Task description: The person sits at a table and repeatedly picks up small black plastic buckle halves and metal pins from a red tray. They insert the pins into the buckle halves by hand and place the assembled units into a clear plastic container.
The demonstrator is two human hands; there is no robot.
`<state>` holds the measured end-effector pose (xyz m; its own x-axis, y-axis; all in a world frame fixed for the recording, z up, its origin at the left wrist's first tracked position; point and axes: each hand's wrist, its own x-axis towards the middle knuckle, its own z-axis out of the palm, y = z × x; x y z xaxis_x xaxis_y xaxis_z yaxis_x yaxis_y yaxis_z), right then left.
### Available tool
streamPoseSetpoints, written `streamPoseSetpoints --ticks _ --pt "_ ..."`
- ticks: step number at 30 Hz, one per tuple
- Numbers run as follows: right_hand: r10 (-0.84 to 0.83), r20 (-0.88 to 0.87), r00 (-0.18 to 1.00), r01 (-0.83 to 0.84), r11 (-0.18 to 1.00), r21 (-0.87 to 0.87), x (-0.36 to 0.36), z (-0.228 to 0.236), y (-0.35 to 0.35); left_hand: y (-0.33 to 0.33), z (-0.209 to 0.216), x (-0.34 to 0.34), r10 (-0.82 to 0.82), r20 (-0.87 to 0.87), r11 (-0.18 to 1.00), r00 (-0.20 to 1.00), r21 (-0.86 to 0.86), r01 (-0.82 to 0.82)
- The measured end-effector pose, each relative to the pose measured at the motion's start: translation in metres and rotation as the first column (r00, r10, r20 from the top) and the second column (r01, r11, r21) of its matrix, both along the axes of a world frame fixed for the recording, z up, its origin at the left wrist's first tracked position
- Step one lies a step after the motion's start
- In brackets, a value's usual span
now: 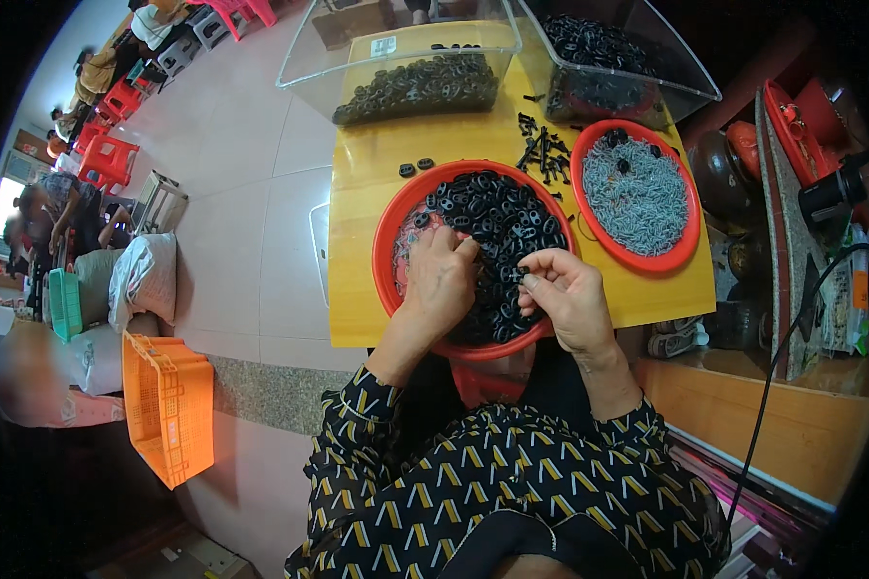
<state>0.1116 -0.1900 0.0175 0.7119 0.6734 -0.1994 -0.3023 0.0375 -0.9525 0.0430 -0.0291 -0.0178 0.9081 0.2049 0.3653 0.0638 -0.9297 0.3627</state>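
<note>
Currently the right hand (565,294) pinches a small black piece (524,271) between thumb and fingertips, just above the right part of the red basin (388,217). The left hand (439,275) reaches down into the left part of the basin, knuckles up; its fingertips are hidden, so I cannot tell whether they grip anything. Black oval parts (512,227) with holes fill most of the basin. Two loose ovals (415,168) lie just beside its upper left rim, and longer black parts (543,152) are scattered near its upper right. Right of the basin, a red tray (647,261) holds silvery screws (637,203) with a few black pieces on top. Beyond the basin stand two clear bins, the left bin (309,77) and the right bin (690,87), both holding black parts. The yellow counter (357,304) lies under the basin; well to the basin's left, an orange crate (195,415) is on the floor (270,289)
</note>
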Motion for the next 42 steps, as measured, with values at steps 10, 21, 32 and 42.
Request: streamPoseSetpoints --ticks 10,21,32,42 --pt "0.048 -0.177 0.983 -0.034 0.996 0.08 0.002 -0.004 0.004 0.002 0.005 -0.002 -0.037 0.07 0.998 0.997 0.053 0.033" --pt "0.14 -0.215 0.966 -0.121 0.988 0.099 -0.007 -0.001 0.016 -0.011 0.013 -0.045 0.196 0.042 0.011 0.98 -0.999 0.041" --pt "0.159 -0.035 0.987 -0.157 0.986 0.054 -0.018 0.005 0.022 -0.016 0.012 -0.063 0.17 0.222 -0.253 0.96 -0.932 0.26" --pt "0.17 -0.004 0.985 -0.17 0.98 -0.104 -0.024 0.017 0.023 -0.019 0.007 -0.066 0.161 0.275 -0.253 0.948 -0.917 0.309"
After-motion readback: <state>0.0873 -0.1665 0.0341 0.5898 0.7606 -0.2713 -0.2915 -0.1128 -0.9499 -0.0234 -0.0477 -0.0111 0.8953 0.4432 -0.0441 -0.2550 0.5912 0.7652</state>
